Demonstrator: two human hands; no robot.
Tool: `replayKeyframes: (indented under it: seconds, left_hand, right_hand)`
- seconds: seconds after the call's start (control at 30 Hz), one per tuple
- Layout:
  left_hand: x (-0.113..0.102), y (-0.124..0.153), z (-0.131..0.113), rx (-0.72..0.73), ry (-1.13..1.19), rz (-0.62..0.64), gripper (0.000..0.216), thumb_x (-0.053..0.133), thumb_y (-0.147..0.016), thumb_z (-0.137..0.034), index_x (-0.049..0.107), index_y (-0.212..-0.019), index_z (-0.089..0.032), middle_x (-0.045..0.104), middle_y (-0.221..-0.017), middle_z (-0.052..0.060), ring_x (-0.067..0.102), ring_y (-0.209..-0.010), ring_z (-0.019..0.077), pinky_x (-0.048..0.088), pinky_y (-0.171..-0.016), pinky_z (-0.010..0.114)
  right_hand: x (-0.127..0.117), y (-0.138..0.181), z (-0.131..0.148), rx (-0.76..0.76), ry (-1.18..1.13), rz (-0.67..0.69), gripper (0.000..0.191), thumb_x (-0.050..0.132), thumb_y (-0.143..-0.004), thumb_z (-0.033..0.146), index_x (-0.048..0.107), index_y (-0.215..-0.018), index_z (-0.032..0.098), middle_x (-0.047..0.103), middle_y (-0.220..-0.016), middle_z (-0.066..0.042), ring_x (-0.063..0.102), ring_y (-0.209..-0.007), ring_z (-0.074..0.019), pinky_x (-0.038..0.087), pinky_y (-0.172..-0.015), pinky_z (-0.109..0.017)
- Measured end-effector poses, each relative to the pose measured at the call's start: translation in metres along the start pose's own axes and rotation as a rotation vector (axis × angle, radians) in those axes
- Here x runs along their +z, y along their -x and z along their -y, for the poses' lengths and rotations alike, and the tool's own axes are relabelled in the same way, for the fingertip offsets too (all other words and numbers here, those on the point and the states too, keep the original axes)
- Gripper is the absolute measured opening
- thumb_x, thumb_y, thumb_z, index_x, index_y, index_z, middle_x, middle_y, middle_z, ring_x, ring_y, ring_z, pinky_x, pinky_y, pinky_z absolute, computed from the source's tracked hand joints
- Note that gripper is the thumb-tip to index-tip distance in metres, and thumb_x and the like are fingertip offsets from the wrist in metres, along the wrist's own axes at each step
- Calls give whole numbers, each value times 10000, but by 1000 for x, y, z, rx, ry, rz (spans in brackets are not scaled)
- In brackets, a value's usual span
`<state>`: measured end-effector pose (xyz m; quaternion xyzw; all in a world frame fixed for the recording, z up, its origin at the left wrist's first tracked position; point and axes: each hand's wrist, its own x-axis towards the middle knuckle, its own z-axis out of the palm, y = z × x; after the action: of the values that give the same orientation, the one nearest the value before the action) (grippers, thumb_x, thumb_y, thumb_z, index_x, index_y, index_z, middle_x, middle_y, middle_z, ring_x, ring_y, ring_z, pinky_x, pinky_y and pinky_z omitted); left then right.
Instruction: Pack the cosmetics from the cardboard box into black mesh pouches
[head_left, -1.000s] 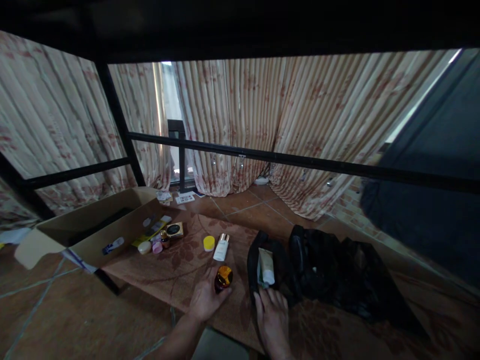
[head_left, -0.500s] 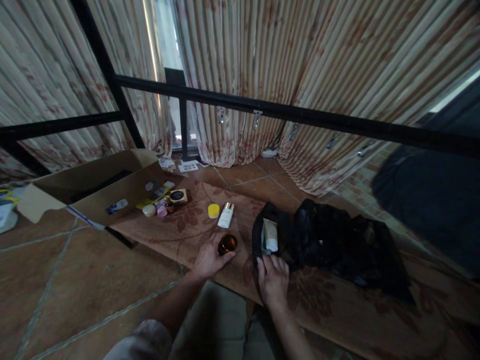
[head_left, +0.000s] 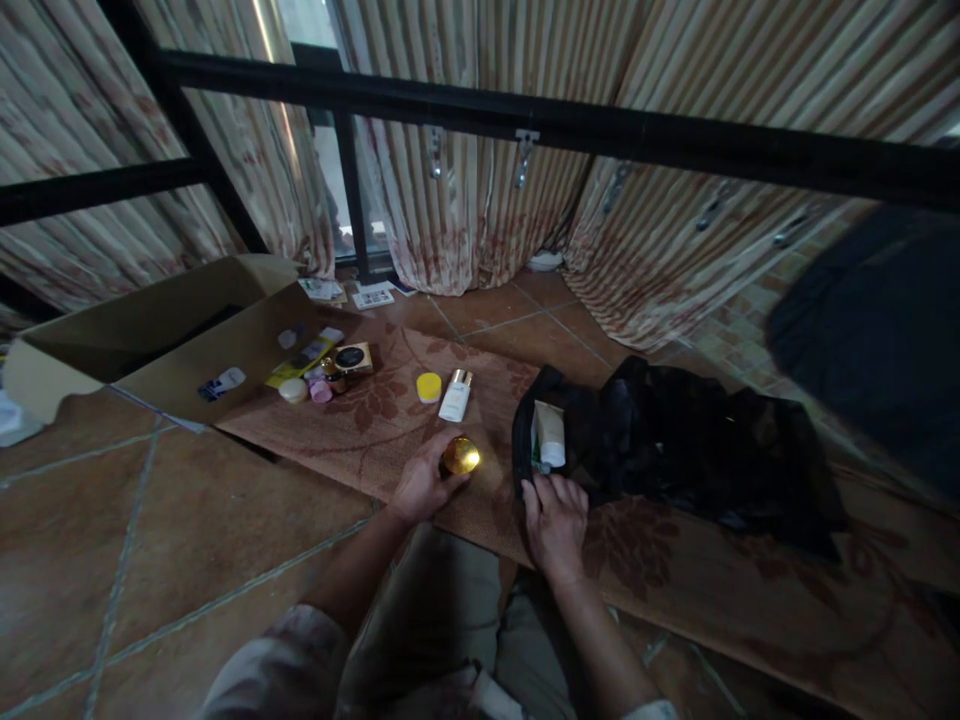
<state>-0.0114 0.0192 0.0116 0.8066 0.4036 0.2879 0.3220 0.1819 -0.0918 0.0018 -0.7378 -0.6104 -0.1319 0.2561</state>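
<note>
My left hand is closed around the side of a round amber jar, whose top shines gold. It holds the jar low over the patterned brown cloth. My right hand has its fingers curled over the near rim of a black bag. Just beyond those fingers, a pale tube with a white cap lies in the bag's mouth. A white bottle with a gold cap and a yellow-lidded pot are beyond the jar.
To the left stands an open cardboard box. Several small cosmetics sit beside it, among them a black-and-gold compact box and a pink pot. A dark metal rail crosses before the curtains.
The amber jar has tilted in my left hand, so its top now reflects bright gold instead of looking dark. My right hand stays at the bag. The camera view has tipped downward.
</note>
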Motion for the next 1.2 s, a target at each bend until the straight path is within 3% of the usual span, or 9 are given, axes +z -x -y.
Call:
replayKeyframes:
  seconds: [0.37, 1.2]
  left_hand:
    - [-3, -1, -1, -3, -9, 36, 594, 608, -761, -313, 394, -1305, -206, 507, -1311, 74, 462, -1225, 215, 374, -1040, 388]
    - [3, -5, -2, -67, -150, -39, 609, 615, -750, -443, 403, -1286, -247, 564, -1229, 58, 557, -1109, 219, 458, -937, 358]
  right_hand:
    - [-2, 0, 1, 16, -12, 28, 296, 399, -922, 347, 620, -1029, 181, 576, -795, -54, 448, -794, -187, 319, -750, -330]
    - [-7, -6, 5, 39, -64, 42, 285, 408, -925, 334, 609, -1065, 187, 570, -800, -49, 464, -803, -175, 321, -765, -313]
